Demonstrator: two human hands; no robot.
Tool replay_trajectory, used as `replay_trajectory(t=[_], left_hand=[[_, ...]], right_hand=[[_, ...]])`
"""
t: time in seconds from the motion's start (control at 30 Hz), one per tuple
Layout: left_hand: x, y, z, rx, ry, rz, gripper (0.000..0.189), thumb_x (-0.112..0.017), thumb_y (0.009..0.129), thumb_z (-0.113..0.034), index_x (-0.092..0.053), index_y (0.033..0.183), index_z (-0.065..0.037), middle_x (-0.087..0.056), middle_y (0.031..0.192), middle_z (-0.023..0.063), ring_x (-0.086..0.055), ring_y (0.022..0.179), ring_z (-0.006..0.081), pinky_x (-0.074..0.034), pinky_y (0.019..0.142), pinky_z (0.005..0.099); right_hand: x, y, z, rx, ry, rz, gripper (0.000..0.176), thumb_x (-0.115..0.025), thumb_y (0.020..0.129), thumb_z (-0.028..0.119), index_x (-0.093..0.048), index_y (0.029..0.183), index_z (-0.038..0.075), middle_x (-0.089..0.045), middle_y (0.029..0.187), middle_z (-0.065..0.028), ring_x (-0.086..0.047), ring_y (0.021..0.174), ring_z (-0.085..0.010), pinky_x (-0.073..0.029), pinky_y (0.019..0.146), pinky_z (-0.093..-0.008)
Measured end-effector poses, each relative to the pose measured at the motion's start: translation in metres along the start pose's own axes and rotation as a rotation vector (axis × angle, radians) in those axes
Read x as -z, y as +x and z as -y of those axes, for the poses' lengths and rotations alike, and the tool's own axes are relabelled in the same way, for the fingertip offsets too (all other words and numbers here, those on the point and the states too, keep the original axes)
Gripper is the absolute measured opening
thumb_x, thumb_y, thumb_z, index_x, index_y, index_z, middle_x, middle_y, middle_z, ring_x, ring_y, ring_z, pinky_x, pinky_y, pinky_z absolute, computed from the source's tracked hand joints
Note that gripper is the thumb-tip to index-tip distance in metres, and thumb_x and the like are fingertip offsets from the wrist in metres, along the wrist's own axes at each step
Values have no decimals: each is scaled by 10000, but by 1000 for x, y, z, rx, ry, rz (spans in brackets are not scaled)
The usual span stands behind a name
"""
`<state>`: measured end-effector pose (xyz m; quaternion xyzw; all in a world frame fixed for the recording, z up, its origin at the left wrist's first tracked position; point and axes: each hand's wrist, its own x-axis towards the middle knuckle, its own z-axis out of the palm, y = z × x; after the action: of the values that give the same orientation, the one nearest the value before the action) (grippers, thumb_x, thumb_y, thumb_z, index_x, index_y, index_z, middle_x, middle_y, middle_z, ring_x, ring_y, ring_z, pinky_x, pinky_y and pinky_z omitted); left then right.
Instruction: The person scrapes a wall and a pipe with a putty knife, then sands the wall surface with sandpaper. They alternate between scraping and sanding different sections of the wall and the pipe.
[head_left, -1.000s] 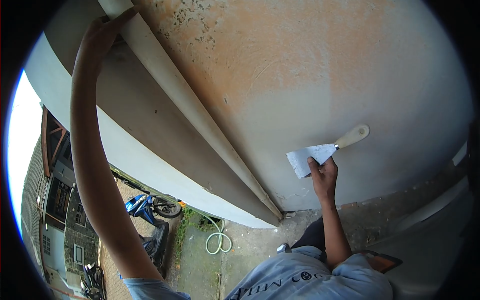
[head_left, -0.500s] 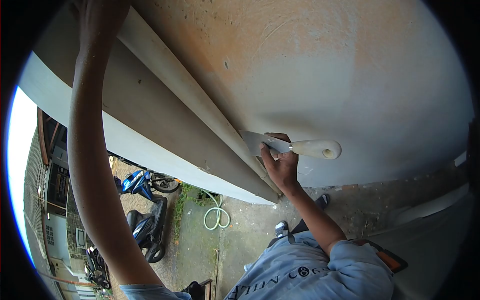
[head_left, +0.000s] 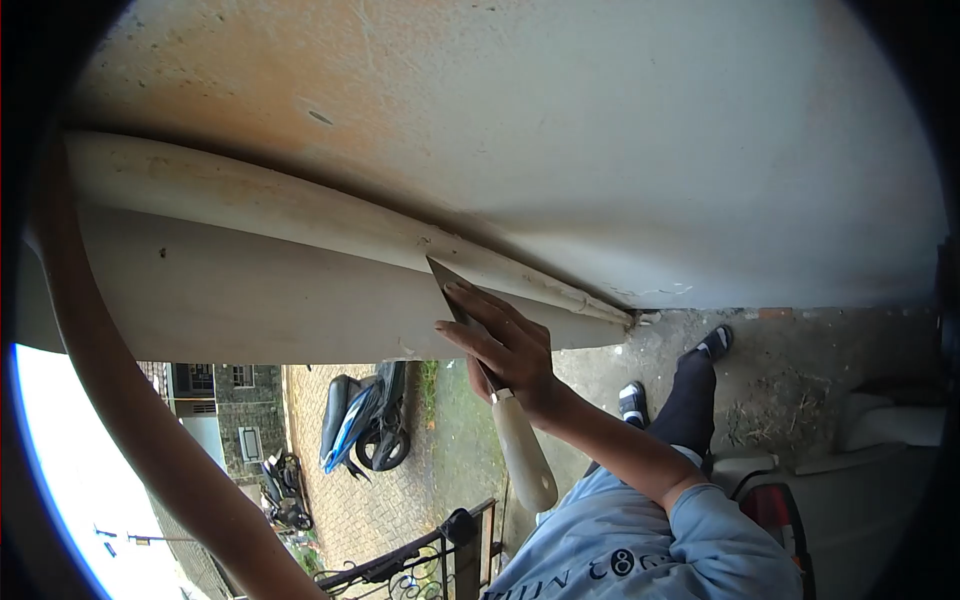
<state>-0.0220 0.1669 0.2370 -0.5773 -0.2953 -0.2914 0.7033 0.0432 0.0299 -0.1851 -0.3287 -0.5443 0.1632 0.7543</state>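
Note:
My right hand [head_left: 512, 355] grips a putty knife [head_left: 525, 455] with a pale handle, its fingers stretched along the blade. The blade is seen almost edge-on, and its tip meets a long, cream-coloured pipe [head_left: 270, 205] with stains and scuffs. This pipe runs along the corner between a grey wall face [head_left: 260, 270] and a wall [head_left: 600, 130] with worn orange and whitish paint. On the far left, my left arm reaches up to the pipe's other end; the left hand [head_left: 55, 185] lies in dark shadow at the frame edge, its fingers hidden.
Below are a concrete floor [head_left: 780, 370] and my feet in sandals. A scrolled metal railing [head_left: 440, 550] stands at the bottom. Parked beyond on paving is a blue and black motorbike [head_left: 365, 420]. Part of a vehicle with a red light [head_left: 770, 508] is at lower right.
The view has turned and shifted. My right hand has moved the putty knife from the pipe's wall side to its outer side, turning the handle downward. The left arm still reaches up.

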Motion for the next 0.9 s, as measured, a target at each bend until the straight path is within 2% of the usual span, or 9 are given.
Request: replay_trajectory(t=[0.07,0.1,0.17,0.23,0.33,0.57,0.73,0.83,0.9], left_hand=[[25,-4,-30,158,-225,38,340,-412,947,-247,-512,1190,-31,-506,1194,224,-314,1251,415,-265,1032,533],[36,-11,-43,197,-279,39,337,-406,951,-245,-520,1185,-31,-496,1217,217,-290,1270,413,-265,1031,535],[36,-14,-45,270,-314,46,339,-399,955,-249,-528,1181,-34,-482,1251,204,-269,1287,411,-268,1029,535],[26,-8,-34,328,-287,64,346,-397,956,-262,-528,1185,-39,-472,1274,191,-277,1281,410,-272,1027,533],[24,-12,-35,245,-279,10,347,-393,958,-266,-529,1182,-40,-473,1270,193,-280,1280,410,-277,1020,533],[26,-19,-35,209,-277,-19,345,-378,963,-263,-530,1171,-32,-487,1245,199,-294,1271,413,-278,1012,534],[29,-14,-30,191,-310,96,325,-368,963,-239,-489,1180,-29,-485,1220,213,-293,1261,418,-264,1012,547],[15,-12,-24,248,-151,50,315,-356,960,-217,-440,1207,-39,-461,1234,217,-269,1264,423,-245,1026,541],[22,-17,-27,213,-207,59,316,-352,960,-213,-434,1212,-42,-448,1245,221,-251,1273,426,-249,1023,544]], right_hand=[[-1,-1,-3,9,-28,25,308,-618,749,82,-613,1054,127,-557,1194,-150,-536,1123,-302,-545,792,-371],[-2,0,-3,33,-33,-6,312,-620,746,86,-613,1055,126,-560,1190,-150,-541,1115,-303,-545,790,-372],[-2,4,-3,95,-47,-57,320,-624,740,94,-614,1058,126,-566,1182,-150,-551,1100,-304,-545,786,-374],[-4,8,1,52,-38,-37,337,-636,729,90,-610,1063,127,-560,1184,-157,-552,1098,-306,-551,767,-372],[-9,20,12,25,-30,-33,364,-653,714,84,-596,1072,119,-552,1173,-167,-554,1087,-315,-565,707,-355],[-13,37,34,-63,-132,72,352,-660,702,68,-554,1037,86,-510,1153,-182,-533,1080,-321,-562,570,-303],[-18,36,38,-84,-158,100,258,-644,725,95,-551,966,76,-508,1132,-184,-509,1098,-309,-559,626,-311],[-21,32,35,-72,-158,96,231,-638,726,96,-553,939,70,-509,1122,-179,-510,1089,-314,-555,660,-313],[-19,30,32,-59,-166,113,212,-634,725,85,-560,923,63,-507,1118,-174,-509,1078,-316,-556,648,-311]])
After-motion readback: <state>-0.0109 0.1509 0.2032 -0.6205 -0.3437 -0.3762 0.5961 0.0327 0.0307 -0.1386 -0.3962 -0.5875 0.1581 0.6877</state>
